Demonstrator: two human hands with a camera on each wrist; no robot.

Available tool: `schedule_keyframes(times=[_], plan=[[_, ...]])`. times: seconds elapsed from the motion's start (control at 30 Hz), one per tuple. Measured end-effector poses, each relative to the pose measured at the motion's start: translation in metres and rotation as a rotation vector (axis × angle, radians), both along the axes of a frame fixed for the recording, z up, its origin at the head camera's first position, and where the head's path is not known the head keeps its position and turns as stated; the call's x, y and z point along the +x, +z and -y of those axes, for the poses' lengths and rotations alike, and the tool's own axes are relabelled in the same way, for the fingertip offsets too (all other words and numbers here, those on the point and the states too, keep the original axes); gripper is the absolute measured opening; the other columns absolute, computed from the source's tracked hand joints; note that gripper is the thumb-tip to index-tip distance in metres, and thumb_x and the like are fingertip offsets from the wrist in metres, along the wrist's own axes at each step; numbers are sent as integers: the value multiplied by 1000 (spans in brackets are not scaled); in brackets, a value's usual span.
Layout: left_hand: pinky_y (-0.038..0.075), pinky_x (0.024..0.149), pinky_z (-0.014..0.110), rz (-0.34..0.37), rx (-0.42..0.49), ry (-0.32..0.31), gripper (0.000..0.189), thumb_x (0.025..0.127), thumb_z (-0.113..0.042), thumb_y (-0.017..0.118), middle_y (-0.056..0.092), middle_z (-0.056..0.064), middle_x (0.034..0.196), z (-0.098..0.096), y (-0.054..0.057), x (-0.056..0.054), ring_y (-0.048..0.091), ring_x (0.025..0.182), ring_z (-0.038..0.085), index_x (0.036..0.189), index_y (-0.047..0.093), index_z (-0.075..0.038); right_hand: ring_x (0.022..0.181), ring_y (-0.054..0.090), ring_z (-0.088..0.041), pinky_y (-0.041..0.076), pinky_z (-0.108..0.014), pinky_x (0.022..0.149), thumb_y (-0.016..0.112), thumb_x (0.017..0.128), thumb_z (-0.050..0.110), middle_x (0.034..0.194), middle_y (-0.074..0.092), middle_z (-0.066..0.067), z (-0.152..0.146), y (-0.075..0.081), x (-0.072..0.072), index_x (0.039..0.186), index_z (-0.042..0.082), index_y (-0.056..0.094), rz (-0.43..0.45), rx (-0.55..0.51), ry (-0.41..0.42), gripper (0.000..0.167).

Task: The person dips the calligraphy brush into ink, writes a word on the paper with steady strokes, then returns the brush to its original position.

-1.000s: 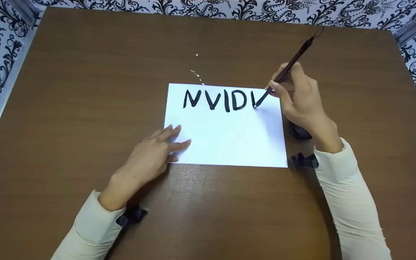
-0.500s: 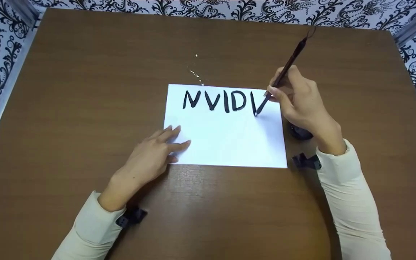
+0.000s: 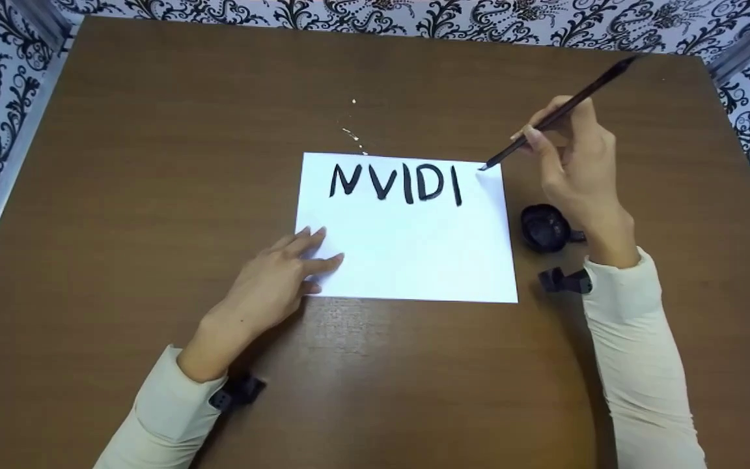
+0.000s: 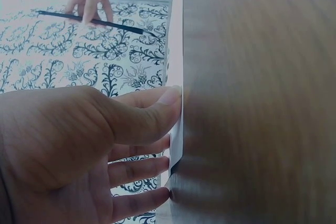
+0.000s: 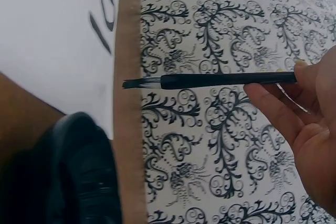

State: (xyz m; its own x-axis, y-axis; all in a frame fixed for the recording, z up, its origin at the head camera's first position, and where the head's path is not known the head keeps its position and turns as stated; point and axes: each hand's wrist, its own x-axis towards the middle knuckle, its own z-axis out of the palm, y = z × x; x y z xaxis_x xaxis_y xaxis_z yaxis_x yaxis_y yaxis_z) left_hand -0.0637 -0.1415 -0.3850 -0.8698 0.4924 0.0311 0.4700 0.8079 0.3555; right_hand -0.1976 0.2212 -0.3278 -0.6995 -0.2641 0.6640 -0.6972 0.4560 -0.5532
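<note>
A white sheet of paper (image 3: 407, 260) lies on the brown table, bearing the black letters "NVIDI" (image 3: 396, 182) along its top. My right hand (image 3: 580, 163) pinches a dark paintbrush (image 3: 567, 111) between thumb and fingers. Its black-wetted bristles (image 5: 135, 83) hang over the paper's upper right corner, just off the surface as the left wrist view shows. My left hand (image 3: 267, 280) rests on the paper's left edge with its fingers spread, its thumb (image 4: 170, 95) at the near edge. Beside the paper's right edge, below my right hand, sits a small dark cup (image 3: 545, 228).
Small light specks (image 3: 353, 135) mark the table (image 3: 186, 130) beyond the paper. A white wall or cloth with black scrollwork (image 3: 362, 16) borders the table at the back and sides. Dark wrist-worn devices (image 3: 564, 281) hang below both sleeves.
My right hand drew the fifth letter's stroke downward, then lifted the brush and moved up and right, tilting it further right. The cup has come into fuller view. My left hand stays put.
</note>
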Motion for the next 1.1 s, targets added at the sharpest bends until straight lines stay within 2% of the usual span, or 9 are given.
schedule_keyframes(times=[0.23, 0.47, 0.77, 0.97, 1.1], plan=[[43, 93, 59, 5, 3, 6, 46, 86, -1, 68, 45, 15, 143, 0, 0, 0, 41, 131, 37, 128, 62, -20, 80, 69, -22, 55, -19, 66, 61, 90, -5, 90, 64, -9, 0, -12, -10, 106, -6, 52, -94, 57, 13, 19], [42, 93, 61, 14, 10, 8, 46, 86, -1, 67, 44, 15, 144, 0, 0, 0, 40, 131, 37, 128, 62, -19, 78, 69, -27, 53, -15, 67, 59, 87, -12, 90, 62, -17, 2, -17, -12, 105, -13, 48, -109, 97, 59, 21], [43, 94, 57, 1, 1, -2, 45, 86, -2, 68, 45, 16, 143, 0, 0, 0, 41, 130, 38, 127, 63, -19, 81, 69, -27, 54, -18, 68, 58, 88, -11, 93, 62, -17, 3, -14, -8, 105, -13, 47, -41, 123, 89, 21], [43, 95, 56, -8, 6, -3, 45, 85, -3, 69, 45, 16, 142, 1, -1, 0, 42, 130, 37, 127, 63, -19, 82, 69, -24, 55, -20, 68, 57, 89, -10, 96, 62, -17, 6, -10, -3, 108, -12, 48, -1, 141, 148, 22], [43, 97, 52, -12, 10, -3, 45, 85, -2, 69, 45, 17, 142, 1, -3, 0, 41, 130, 37, 127, 63, -19, 82, 68, -23, 54, -18, 68, 58, 88, -11, 96, 62, -15, 9, -7, 1, 108, -12, 49, 20, 157, 165, 22]])
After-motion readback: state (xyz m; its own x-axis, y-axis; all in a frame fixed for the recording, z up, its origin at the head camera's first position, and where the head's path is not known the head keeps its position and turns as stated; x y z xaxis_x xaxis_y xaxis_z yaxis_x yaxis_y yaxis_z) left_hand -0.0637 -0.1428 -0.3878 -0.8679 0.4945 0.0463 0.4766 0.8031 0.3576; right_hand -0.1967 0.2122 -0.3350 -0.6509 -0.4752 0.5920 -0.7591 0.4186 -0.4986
